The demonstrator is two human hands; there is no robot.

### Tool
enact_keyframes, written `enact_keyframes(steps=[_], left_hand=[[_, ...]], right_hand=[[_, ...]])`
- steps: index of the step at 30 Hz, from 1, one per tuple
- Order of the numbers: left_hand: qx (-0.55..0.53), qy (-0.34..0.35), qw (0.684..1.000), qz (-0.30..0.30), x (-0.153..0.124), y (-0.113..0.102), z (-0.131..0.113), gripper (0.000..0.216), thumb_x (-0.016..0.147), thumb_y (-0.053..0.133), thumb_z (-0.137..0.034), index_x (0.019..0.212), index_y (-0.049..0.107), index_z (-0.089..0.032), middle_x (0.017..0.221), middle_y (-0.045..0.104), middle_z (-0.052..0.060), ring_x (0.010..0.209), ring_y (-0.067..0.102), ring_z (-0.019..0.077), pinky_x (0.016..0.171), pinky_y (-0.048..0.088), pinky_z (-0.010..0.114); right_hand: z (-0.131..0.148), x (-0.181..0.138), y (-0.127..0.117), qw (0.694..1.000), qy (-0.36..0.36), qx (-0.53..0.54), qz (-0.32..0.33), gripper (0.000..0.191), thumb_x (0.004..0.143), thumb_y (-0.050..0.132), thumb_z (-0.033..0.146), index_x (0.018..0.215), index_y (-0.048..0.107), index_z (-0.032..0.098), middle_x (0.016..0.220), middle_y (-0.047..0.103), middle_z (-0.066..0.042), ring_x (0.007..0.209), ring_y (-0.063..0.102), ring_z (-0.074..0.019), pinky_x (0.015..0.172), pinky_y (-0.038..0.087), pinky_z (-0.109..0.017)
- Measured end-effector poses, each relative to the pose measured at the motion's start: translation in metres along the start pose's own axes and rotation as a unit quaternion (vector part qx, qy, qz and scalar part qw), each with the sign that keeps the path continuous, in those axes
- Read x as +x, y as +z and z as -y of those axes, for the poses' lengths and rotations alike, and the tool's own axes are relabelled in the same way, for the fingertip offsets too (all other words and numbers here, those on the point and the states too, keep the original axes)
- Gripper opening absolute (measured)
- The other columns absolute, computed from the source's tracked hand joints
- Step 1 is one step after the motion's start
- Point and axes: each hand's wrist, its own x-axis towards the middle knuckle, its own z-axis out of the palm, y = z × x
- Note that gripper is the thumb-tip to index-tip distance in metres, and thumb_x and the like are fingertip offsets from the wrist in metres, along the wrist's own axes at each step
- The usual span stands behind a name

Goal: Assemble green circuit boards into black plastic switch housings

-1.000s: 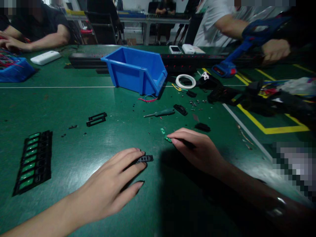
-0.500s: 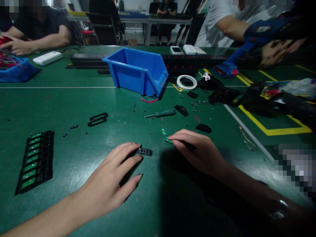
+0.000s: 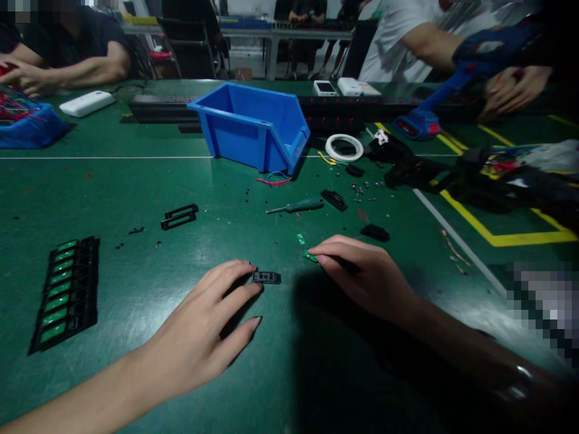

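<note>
My left hand (image 3: 210, 328) rests on the green table, two fingertips on either side of the left end of a small black plastic housing (image 3: 268, 277), steadying it; the thumb is spread away. Between thumb and index finger, my right hand (image 3: 362, 274) pinches a small green circuit board (image 3: 310, 256) low over the table. Just beyond it lies another small green board (image 3: 301, 239). At the far left is a black tray of housings (image 3: 85, 283) with a column of green boards (image 3: 58, 301) along one side.
Ahead stand a blue bin (image 3: 253, 141), a green-handled screwdriver (image 3: 301, 205), a white tape roll (image 3: 344, 147) and scattered screws (image 3: 359, 188). Black frames (image 3: 180, 217) lie left of centre. A blue power tool (image 3: 420, 123) and black parts with wires (image 3: 479, 178) occupy the right. Co-workers sit across.
My hands and the parts they hold keep almost the same pose. At the far right, the co-worker's hands have shifted slightly. The view has moved a little.
</note>
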Motion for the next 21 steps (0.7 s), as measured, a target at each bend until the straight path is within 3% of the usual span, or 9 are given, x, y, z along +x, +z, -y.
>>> enact_keyframes(steps=[21], left_hand=[[-0.025, -0.014, 1.0, 0.007, 0.0013, -0.0014, -0.0014, 0.032, 0.099, 0.054, -0.023, 0.13, 0.055, -0.021, 0.148, 0.046, 0.011, 0.141, 0.04, 0.0256, 0.118, 0.041, 0.045]], right_hand=[[0.0001, 0.0012, 0.0008, 1.0, 0.005, 0.001, 0.003, 0.018, 0.099, 0.054, 0.02, 0.11, 0.068, 0.024, 0.1, 0.072, -0.004, 0.09, 0.068, -0.0185, 0.077, 0.054, -0.031]])
